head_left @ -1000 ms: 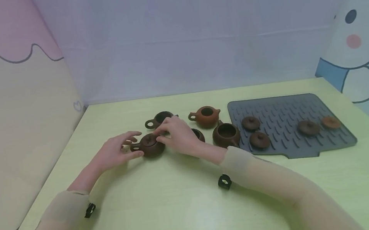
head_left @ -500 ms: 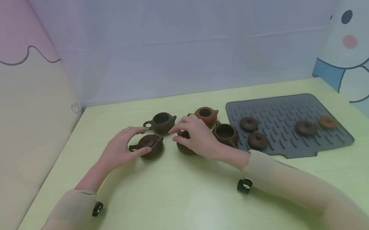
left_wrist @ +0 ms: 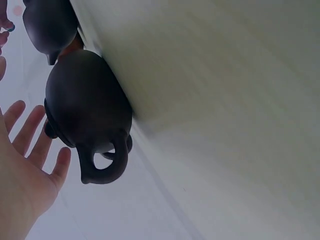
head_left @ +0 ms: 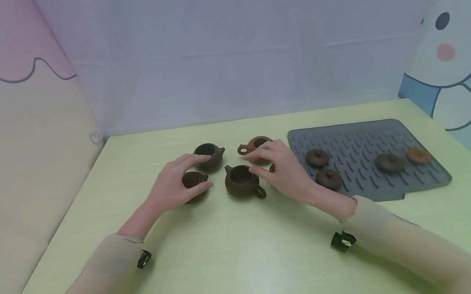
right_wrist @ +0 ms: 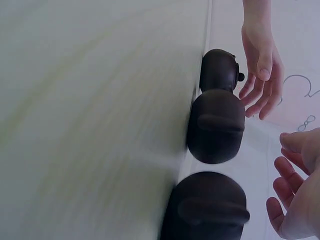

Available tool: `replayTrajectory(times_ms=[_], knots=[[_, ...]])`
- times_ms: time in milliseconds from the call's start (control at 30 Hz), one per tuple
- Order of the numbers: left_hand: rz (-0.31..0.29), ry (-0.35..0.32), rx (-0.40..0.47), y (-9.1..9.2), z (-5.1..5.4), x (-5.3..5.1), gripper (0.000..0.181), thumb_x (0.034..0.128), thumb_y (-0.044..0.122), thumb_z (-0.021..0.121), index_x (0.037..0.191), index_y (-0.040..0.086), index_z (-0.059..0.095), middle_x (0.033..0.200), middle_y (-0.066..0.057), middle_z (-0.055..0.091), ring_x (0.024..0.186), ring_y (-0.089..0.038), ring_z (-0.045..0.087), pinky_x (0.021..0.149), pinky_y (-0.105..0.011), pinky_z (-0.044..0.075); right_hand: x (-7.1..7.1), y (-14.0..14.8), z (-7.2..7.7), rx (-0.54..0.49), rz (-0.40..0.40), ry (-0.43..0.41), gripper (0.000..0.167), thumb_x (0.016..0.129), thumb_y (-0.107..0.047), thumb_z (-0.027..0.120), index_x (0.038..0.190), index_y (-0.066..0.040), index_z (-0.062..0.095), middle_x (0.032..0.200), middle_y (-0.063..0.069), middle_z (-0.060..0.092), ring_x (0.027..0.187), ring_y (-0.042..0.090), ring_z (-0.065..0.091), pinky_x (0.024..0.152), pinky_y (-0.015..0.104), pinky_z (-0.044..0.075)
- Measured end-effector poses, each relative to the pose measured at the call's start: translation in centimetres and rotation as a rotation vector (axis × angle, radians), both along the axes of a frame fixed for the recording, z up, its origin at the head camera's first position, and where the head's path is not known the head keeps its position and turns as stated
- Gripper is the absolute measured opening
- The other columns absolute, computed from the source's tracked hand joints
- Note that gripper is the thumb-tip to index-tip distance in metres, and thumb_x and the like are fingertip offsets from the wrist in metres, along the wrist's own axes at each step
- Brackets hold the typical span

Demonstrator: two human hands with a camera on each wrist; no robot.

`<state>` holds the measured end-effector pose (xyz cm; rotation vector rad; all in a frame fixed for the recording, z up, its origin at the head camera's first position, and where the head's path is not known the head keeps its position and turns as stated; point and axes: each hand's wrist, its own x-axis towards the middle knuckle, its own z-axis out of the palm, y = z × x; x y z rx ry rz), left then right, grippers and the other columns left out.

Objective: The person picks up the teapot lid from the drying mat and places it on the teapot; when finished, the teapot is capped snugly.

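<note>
My left hand hovers over a dark brown teapot with its lid on; in the left wrist view its fingers are spread apart from the pot. To the right stands a lidless dark teapot, handle turned towards me. Beside it my right hand is in the air, holding nothing, fingers loosely bent. It covers most of another dark teapot, which the right wrist view shows as the nearest pot. Behind these are a lidless dark teapot and a lidless reddish teapot, partly hidden by the right hand.
A grey ridged mat lies at the right of the table. On it are two brown lids near its left edge, a dark lid and an orange lid. A fabric backdrop rises behind the table.
My right hand has left the lidded teapot and moved right, past the middle teapot, uncovering it. The left hand has shifted right over the lidded teapot.
</note>
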<state>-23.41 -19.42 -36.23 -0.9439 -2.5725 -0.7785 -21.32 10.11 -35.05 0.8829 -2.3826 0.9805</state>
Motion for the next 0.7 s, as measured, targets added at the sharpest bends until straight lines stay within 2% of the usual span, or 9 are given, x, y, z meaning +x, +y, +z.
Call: replayTrajectory(times_ms=[200,400,567,700], knots=[[-0.017,0.008,-0.010,1.8,0.1,-0.2,0.059,0.0811,0.040,0.080,0.133,0.019,0.061,0.129,0.000,0.067,0.111,-0.021,0.066,0.098,-0.044,0.049,0.4,2.2,0.1,-0.023,-0.037,0.064,0.026,0.087,-0.012,0.076,0.113,-0.011,0.074,0.105,0.005,0.071,0.094,0.025,0.056,0.085,0.037,0.044],[-0.041,0.004,-0.031,3.2,0.1,-0.6,0.062,0.0806,0.042,0.080,0.135,0.022,0.059,0.132,0.000,0.065,0.112,-0.019,0.066,0.098,-0.042,0.050,1.0,4.4,0.1,-0.046,-0.083,0.109,0.031,0.084,-0.010,0.078,0.115,-0.010,0.073,0.106,0.006,0.071,0.095,0.022,0.055,0.080,0.033,0.042],[-0.041,-0.028,-0.053,4.0,0.1,-0.7,0.064,0.0806,0.046,0.079,0.137,0.024,0.057,0.134,-0.002,0.064,0.113,-0.020,0.067,0.100,-0.049,0.047,1.4,6.4,-0.1,-0.021,-0.127,0.103,0.035,0.084,-0.012,0.078,0.118,-0.011,0.072,0.108,0.007,0.070,0.095,0.023,0.055,0.078,0.032,0.040],[-0.026,-0.051,-0.087,4.6,0.2,-0.8,0.067,0.0798,0.050,0.078,0.138,0.025,0.056,0.135,-0.002,0.063,0.111,-0.020,0.068,0.100,-0.049,0.047,1.5,8.1,-0.4,0.000,-0.147,0.085,0.037,0.085,-0.010,0.077,0.121,-0.011,0.070,0.110,0.008,0.069,0.095,0.025,0.054,0.078,0.034,0.039]])
